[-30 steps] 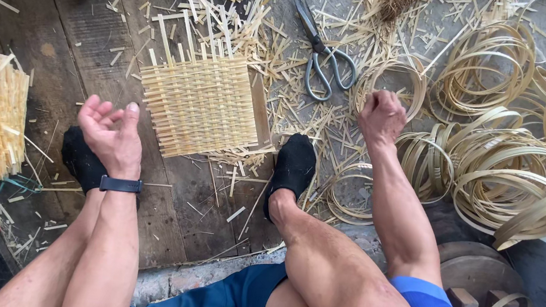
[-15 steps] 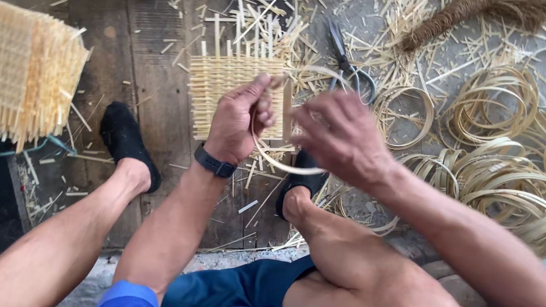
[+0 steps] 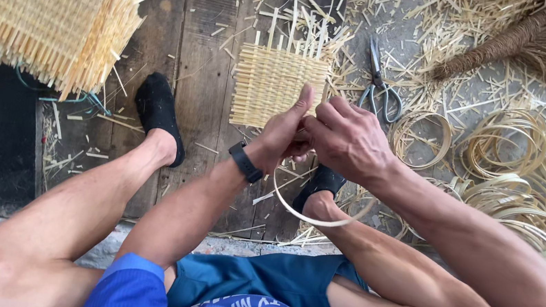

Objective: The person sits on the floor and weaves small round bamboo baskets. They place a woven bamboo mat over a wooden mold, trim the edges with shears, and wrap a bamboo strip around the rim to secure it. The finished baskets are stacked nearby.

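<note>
Both hands meet mid-frame, above the plank floor (image 3: 183, 38). Left hand (image 3: 286, 131): grip closed on a thin bamboo strip (image 3: 307, 217), thumb up, black band at the wrist. Right hand (image 3: 348, 138): grip pinched on the same strip, fingers touching the left hand's. Strip hangs below the hands as a loose curve, bottom of the loop just above the right shin.

Flat woven mat (image 3: 278, 85) lies on the planks just behind the hands, loose stake ends sticking up from its far edge. Scissors (image 3: 382, 83) just right of the mat, among offcuts. Coiled strip hoops (image 3: 514, 169) piled to the right. Brush (image 3: 509, 40) top right. Larger woven piece (image 3: 48, 8) top left, well apart. Feet in black socks, left (image 3: 159, 115) beside the mat, right (image 3: 325, 181) under the hands.
</note>
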